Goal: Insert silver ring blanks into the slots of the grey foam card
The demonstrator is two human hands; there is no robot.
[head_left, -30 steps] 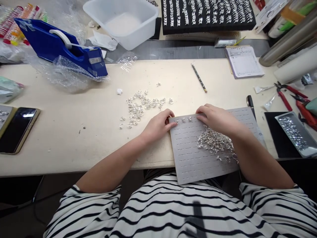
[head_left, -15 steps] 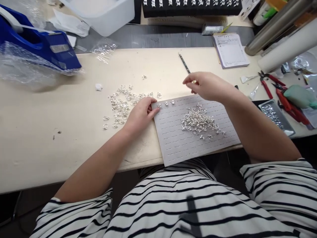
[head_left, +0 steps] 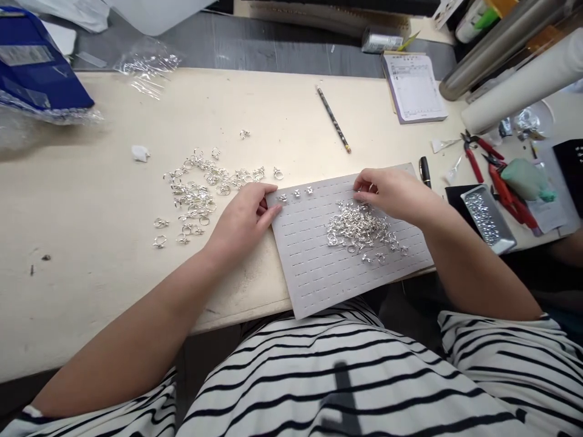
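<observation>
My left hand (head_left: pixel 243 215) lies flat and open, its fingertips on the left edge of a grey slotted foam pad (head_left: pixel 310 273). Just beyond those fingertips, several small silver rings (head_left: pixel 296 193) stand in the pad's top row. My right hand (head_left: pixel 392 194) is on the pad's upper part, with finger and thumb pinched on what looks like a small silver ring (head_left: pixel 364 189). Below it lies a heap of loose silver rings (head_left: pixel 355 227). More rings (head_left: pixel 195 197) are scattered on the cream table (head_left: pixel 68 182), left of my left hand.
Beyond the pad lie a pencil (head_left: pixel 333 118), a paper form (head_left: pixel 413 88) and a black pen (head_left: pixel 425 171). Red-handled pliers (head_left: pixel 473 161) and a metal tray of silver pieces (head_left: pixel 485 218) are at the right. A blue tape dispenser (head_left: pixel 31 67) sits at the far left.
My right hand has come down from above the pad to its top rows. The view has shifted, so the table's contents appear further left and lower. My left hand remains at the pad's edge.
</observation>
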